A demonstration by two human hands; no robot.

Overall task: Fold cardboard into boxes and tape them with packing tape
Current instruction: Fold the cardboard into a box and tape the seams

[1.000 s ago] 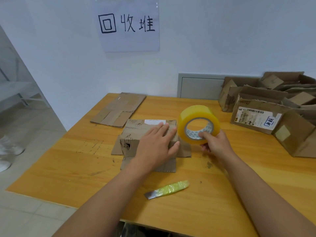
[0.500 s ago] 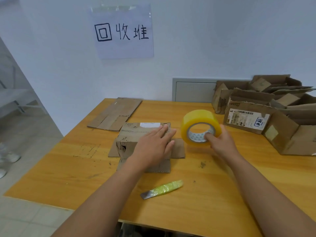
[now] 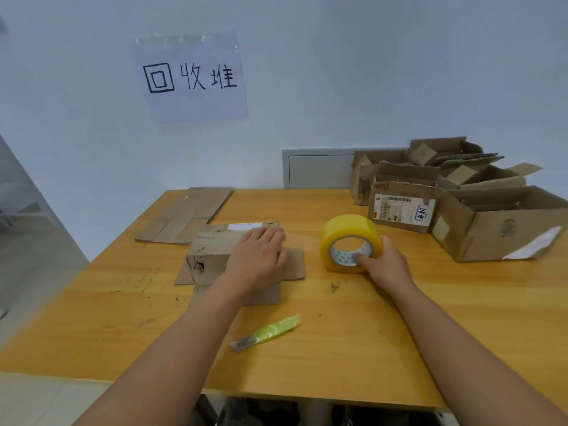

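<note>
From my seat I see the small cardboard box [image 3: 215, 250] sitting mid-bench, its loose flaps spread flat on the wood on its left, right and near sides. My left hand [image 3: 256, 259] lies palm down on top of it, fingers [image 3: 270, 236] straight and close together, pressing the top panel flat. Just to the right, clear of the right flap, the yellow packing tape roll [image 3: 350, 238] stands on its edge; my right hand [image 3: 388, 265] holds it, one finger hooked into the core and the others curled round the far side.

Around this: a flattened cardboard sheet [image 3: 187, 215] lies toward the far left corner of the bench [image 3: 368, 348], its near edge just behind the box. A pile of opened used boxes [image 3: 455, 204] fills the far right, the closest one bearing a shipping label; it is near the tape roll but not touching it. A utility knife [image 3: 266, 332] with a yellow-green handle lies between my forearms, nearer the front edge, apart from the box's near flap. On the wall hangs a paper sign [image 3: 190, 76] with handwritten characters, and a grey wall panel [image 3: 316, 169] sits behind the bench.

Bare wood runs along the near half and to the left of the box, up to the slanting left edge, beyond which the floor [image 3: 30, 272] shows.
</note>
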